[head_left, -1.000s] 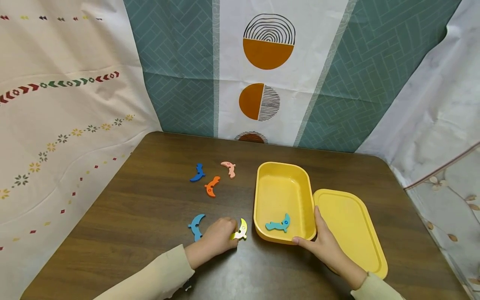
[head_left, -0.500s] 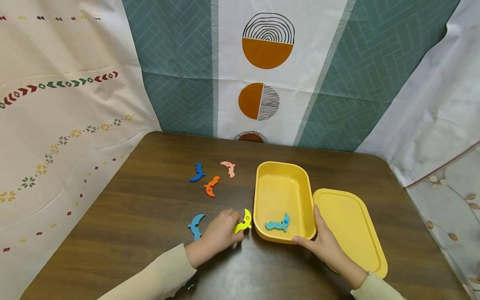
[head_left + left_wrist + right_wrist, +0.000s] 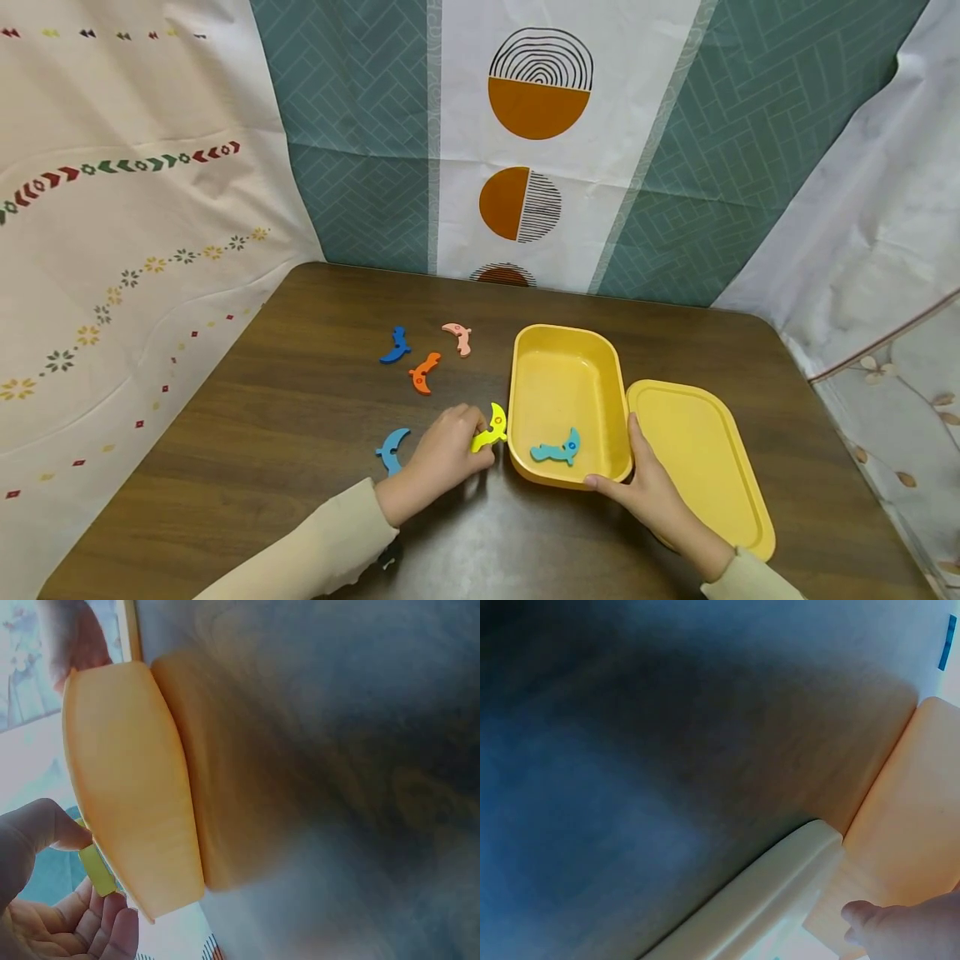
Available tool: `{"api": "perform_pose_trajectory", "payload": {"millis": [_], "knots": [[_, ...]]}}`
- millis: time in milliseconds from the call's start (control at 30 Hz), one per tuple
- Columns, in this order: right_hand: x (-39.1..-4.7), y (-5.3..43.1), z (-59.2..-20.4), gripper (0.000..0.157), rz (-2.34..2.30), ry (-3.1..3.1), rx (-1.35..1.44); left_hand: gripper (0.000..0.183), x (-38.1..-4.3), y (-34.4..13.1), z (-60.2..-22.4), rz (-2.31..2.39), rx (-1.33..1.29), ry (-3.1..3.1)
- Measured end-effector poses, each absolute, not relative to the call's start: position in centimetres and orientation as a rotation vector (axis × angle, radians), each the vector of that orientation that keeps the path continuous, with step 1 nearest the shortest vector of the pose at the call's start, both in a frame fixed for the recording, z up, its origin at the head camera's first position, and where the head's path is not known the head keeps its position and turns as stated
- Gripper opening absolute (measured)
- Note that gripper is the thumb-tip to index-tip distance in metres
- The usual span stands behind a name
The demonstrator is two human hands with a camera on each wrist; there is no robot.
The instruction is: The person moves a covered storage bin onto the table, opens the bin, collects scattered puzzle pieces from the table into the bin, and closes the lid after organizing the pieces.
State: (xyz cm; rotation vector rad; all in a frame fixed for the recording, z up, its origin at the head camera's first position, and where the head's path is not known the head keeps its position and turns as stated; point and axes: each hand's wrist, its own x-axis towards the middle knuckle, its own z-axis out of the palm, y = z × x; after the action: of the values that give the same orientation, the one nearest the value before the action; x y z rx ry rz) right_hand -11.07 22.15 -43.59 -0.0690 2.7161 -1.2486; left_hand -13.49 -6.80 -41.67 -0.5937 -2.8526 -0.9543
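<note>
Just left of the yellow box (image 3: 562, 392), we pinch a crescent-ended piece (image 3: 495, 432) in our left hand (image 3: 450, 444), our right hand (image 3: 647, 485) gripping the box's near-right corner, apparently steadying it.

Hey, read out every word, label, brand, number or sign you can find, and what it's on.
No readable text shows.
Yellow piece, orange piece, teal piece: each has a small round mark, too small to read.
Yellow container, yellow lid: no visible lettering.
Hanging cloth: printed circles and patterns, no lettering that I can see.
</note>
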Motion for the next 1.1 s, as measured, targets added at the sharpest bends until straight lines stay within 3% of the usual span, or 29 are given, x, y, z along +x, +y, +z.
{"api": "perform_pose_trajectory", "payload": {"millis": [1100], "knots": [[-11.0,22.2,-44.0,0.116,-1.249,2.722,-0.081,0.020,-16.2,-2.5,-40.3,-1.027,-0.840,-2.808]]}}
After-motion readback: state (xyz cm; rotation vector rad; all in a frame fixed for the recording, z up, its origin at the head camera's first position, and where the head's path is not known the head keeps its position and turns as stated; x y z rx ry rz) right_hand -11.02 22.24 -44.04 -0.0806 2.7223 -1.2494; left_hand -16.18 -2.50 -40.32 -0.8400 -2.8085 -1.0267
